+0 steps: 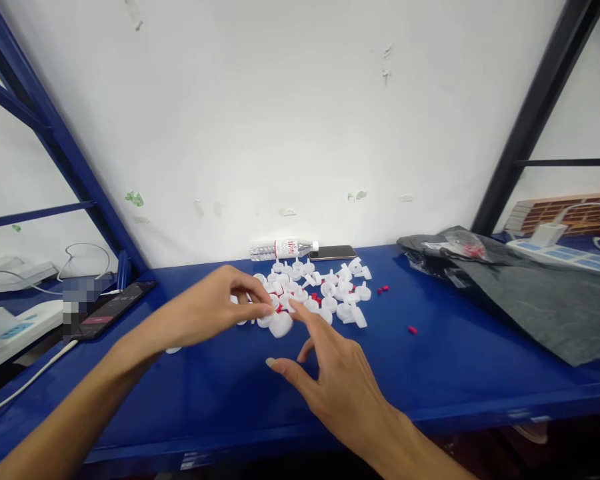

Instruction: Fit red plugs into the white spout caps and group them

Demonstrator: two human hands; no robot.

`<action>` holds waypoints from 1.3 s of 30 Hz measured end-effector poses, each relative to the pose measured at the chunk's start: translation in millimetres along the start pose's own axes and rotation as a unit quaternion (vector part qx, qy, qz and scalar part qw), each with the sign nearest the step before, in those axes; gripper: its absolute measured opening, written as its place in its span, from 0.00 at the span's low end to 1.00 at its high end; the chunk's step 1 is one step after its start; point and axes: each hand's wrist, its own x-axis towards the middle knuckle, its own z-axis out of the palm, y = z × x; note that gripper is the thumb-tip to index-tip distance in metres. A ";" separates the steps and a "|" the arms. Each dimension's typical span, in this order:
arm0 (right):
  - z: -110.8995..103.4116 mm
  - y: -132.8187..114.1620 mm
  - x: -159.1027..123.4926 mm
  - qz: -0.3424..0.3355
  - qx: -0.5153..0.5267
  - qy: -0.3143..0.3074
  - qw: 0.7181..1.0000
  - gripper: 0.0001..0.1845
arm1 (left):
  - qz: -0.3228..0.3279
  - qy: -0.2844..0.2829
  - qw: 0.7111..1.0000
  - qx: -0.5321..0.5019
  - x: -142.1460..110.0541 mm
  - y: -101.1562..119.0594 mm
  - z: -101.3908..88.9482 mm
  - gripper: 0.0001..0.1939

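Observation:
My left hand point(215, 303) pinches a white rounded plastic piece point(281, 325) between thumb and fingertips, just above the blue table. My right hand point(337, 373) is close by on the right, thumb and index finger spread apart, the index fingertip near the piece. Beyond both hands lies a loose pile of white plastic parts point(347, 287), round discs with short stems or tabs. Small red pieces point(316, 298) are mixed in among them. My hands and the held piece cover part of the pile.
A clear bottle point(286, 250) lies on its side by the wall, beside a dark phone point(333, 253). Single red bits point(413, 330) are on the right. Another phone point(113, 310) and a power strip point(25, 330) sit left; a dark plastic bag point(525, 293) covers the right side.

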 end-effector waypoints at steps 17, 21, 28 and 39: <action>-3.3 -3.7 -0.7 0.001 -0.033 -0.058 0.998 0.13 | -0.230 0.047 0.913 0.334 67.0 -104.9 -15.4 0.17; -4.7 -4.5 -0.5 0.004 -0.033 -0.061 0.998 0.14 | -0.218 0.027 0.915 0.339 69.0 -113.1 -9.5 0.17; -4.8 -4.2 -1.2 0.007 -0.029 -0.064 0.998 0.15 | -0.195 0.054 0.914 0.352 63.7 -106.1 -2.2 0.17; -3.9 -3.5 -0.9 0.027 -0.012 -0.055 0.998 0.32 | -0.030 0.152 0.974 0.166 -8.9 -24.4 8.6 0.16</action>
